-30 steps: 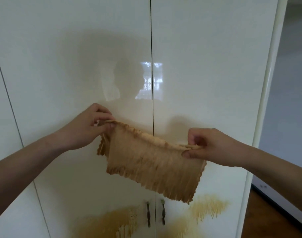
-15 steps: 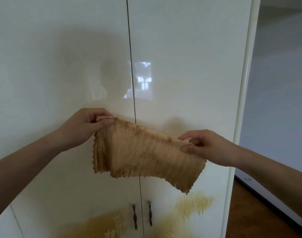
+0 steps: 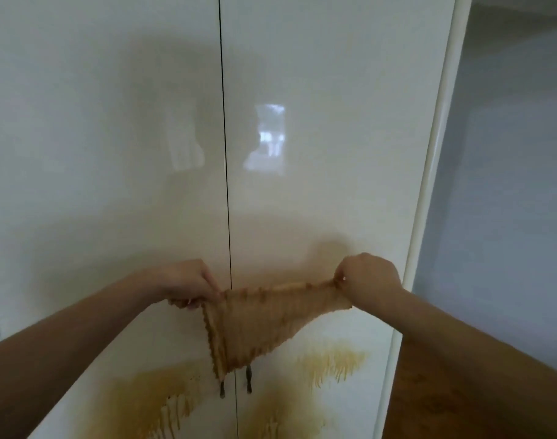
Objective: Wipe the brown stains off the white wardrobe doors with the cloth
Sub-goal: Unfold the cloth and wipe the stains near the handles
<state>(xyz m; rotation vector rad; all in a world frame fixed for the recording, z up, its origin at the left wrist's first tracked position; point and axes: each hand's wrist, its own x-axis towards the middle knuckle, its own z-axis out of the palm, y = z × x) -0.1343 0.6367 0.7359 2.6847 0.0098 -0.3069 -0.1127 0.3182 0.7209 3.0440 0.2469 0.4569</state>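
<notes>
A tan ribbed cloth (image 3: 255, 324), soiled brown, hangs stretched between both hands in front of the glossy white wardrobe doors (image 3: 318, 122). My left hand (image 3: 188, 285) pinches its left top corner just left of the door seam. My right hand (image 3: 367, 275) pinches the right top corner, and the cloth sags into a point below. Brown stains run down both doors: one on the left door (image 3: 150, 403), one on the right door (image 3: 334, 362), another at the bottom right of the seam (image 3: 280, 419).
Two small dark handles (image 3: 248, 380) sit beside the seam, the left one partly behind the cloth. The wardrobe's right edge (image 3: 429, 185) borders a grey wall (image 3: 508, 185). Brown wooden floor (image 3: 445, 407) shows at the lower right.
The view has shifted right and tipped down, showing more stain. Both hands have dropped lower and pulled apart; the cloth now hangs folded into a triangle instead of a flat sheet.
</notes>
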